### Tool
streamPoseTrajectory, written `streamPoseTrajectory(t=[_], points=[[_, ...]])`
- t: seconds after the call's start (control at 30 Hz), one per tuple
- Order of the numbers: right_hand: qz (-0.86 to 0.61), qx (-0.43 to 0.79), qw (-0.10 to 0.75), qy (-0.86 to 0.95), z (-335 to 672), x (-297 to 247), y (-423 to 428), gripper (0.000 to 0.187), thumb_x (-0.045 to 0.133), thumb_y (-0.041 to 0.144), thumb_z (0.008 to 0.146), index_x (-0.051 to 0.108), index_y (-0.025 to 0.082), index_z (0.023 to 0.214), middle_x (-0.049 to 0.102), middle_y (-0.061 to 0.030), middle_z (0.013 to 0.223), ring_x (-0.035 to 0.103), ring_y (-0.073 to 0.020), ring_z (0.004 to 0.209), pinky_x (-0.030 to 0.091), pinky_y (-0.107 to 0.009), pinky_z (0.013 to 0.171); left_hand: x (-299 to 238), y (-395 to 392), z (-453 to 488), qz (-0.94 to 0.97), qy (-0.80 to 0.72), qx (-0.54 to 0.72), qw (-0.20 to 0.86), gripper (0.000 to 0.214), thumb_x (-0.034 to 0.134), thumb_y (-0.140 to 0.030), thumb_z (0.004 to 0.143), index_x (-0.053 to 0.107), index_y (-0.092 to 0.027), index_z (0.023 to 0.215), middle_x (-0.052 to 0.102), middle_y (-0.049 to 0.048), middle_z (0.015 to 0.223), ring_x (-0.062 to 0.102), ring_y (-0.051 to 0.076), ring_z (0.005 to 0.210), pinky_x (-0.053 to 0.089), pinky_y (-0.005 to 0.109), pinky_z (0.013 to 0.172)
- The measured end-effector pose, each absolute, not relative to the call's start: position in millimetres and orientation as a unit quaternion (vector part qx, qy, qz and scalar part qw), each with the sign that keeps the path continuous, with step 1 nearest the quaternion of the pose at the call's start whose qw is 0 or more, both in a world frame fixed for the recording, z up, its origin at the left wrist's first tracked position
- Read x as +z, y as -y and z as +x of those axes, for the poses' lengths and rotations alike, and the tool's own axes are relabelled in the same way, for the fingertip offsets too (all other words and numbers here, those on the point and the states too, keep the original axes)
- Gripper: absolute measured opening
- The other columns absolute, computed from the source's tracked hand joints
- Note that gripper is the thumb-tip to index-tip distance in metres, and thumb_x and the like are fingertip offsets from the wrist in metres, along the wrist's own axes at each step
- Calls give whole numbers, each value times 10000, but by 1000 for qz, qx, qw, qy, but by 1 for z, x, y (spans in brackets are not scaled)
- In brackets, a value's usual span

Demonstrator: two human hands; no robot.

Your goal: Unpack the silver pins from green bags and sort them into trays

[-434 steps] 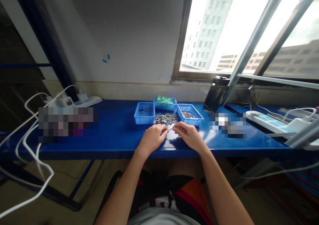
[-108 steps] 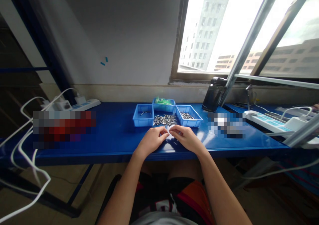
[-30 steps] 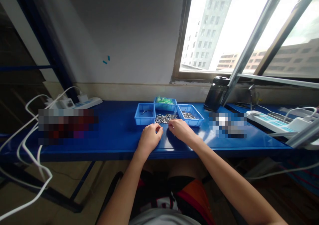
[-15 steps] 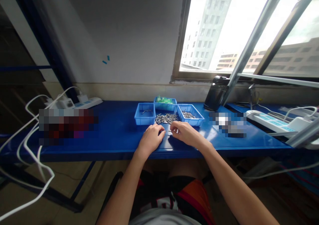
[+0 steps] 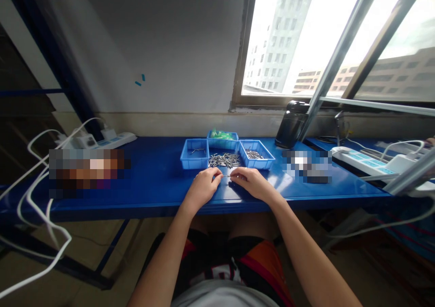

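Both my hands rest on the blue workbench (image 5: pixel 156 189), fingertips almost touching. My left hand (image 5: pixel 203 187) is pinched shut, and my right hand (image 5: pixel 249 182) is pinched shut too; a thin metal pin (image 5: pixel 227 176) spans the gap between them. Just beyond my fingers lies a loose pile of small metal pins (image 5: pixel 223 160). Behind it stand three blue trays: a left tray (image 5: pixel 194 153) with a few pins, a right tray (image 5: pixel 256 154) with more pins, and a back tray (image 5: pixel 222 138) holding green parts.
A black jar (image 5: pixel 291 124) stands at the window sill on the right. White power strips lie at the left (image 5: pixel 110 140) and right (image 5: pixel 360 162), with white cables (image 5: pixel 37 198) hanging off the left end. Blurred patches sit on both sides of the bench.
My right hand pulled back from the pin pile toward my left hand, and both hands now pinch a pin between them. The view shifted slightly.
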State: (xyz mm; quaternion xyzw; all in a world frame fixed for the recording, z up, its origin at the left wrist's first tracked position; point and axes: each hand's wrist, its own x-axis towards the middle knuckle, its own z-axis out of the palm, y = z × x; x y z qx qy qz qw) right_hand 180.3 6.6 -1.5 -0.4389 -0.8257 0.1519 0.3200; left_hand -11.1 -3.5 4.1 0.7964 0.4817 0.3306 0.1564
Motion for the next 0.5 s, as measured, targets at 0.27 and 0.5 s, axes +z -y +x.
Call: streamPoseTrajectory(t=[0.27, 0.5], points=[[-438, 114, 312, 836, 171, 0, -3, 186, 470, 250, 897, 634, 176, 847, 653, -45, 830, 588, -161, 776, 432, -259, 719, 8, 8, -9, 790, -453, 372, 179, 247, 396, -289, 886, 619, -194, 835, 669, 33, 837, 608, 174, 796, 435, 247, 692], [-438, 95, 299, 842, 164, -7, -4, 194, 436, 199, 909, 599, 168, 808, 604, -39, 806, 559, -147, 740, 412, -243, 674, 10, 13, -7, 806, -411, 374, 202, 251, 482, -326, 854, 632, -195, 1007, 670, 21, 918, 589, 145, 766, 447, 245, 712]])
